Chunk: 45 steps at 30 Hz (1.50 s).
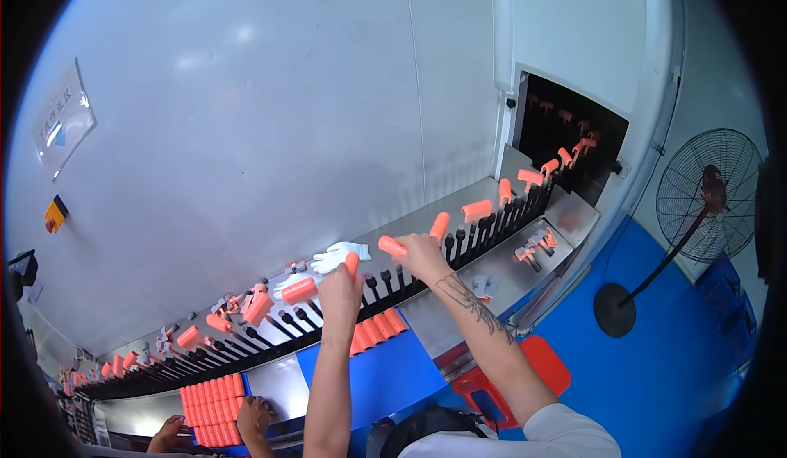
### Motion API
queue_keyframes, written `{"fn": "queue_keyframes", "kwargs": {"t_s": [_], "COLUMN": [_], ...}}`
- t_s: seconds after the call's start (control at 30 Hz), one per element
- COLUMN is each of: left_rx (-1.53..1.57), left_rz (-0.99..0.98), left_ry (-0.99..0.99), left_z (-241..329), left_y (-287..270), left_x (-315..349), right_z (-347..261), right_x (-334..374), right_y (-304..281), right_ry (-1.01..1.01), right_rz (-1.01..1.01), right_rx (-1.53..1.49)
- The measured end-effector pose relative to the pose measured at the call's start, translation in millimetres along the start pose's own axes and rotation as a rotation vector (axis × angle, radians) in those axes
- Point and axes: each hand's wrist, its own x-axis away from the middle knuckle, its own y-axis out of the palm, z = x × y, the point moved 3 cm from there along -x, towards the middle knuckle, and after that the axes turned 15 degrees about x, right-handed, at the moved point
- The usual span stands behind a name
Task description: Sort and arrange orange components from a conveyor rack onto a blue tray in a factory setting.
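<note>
My left hand [338,292] is closed around an orange tube-shaped part [352,265], held up above a line of black pegs [386,283]. Just to its right, my right hand [420,257] grips another orange tube-shaped part [392,247] by one end. Behind the right hand's knuckles stands an orange part [440,226] on the line. Left of my left hand, another orange part [299,291] sits tilted above the pegs. Several orange parts [379,329] lie side by side on a blue sheet [373,384] below my hands.
At lower left a co-worker's hands [254,417] are at rows of orange parts [215,405]. White gloves [338,255] lie behind the pegs. The line runs right into a dark opening [566,118]. A red stool [547,365] and a standing fan [709,196] are at right.
</note>
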Motion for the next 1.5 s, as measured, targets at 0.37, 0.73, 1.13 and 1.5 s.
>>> {"fn": "queue_keyframes", "kwargs": {"t_s": [0.37, 0.73, 1.13, 1.5], "left_rx": [0.563, -0.013, 0.136, 0.165], "left_rz": [0.319, -0.27, 0.207, 0.165], "left_ry": [-0.267, -0.078, -0.342, -0.36], "left_z": [-94.4, -177.7, -174.9, -234.9], "left_y": [-79.6, -29.7, -0.7, -9.6], "left_x": [40.8, 188.6, 230.0, 235.0], "right_z": [-71.7, -134.4, -188.9, -188.0], "right_x": [-4.7, -51.4, -101.5, 188.4], "right_y": [51.2, 71.6, 136.9, 209.7], "right_ry": [0.009, -0.194, 0.097, -0.179], "right_rz": [0.07, -0.354, -0.654, -0.044], "right_rx": [-0.097, -0.264, -0.773, -0.49]}}
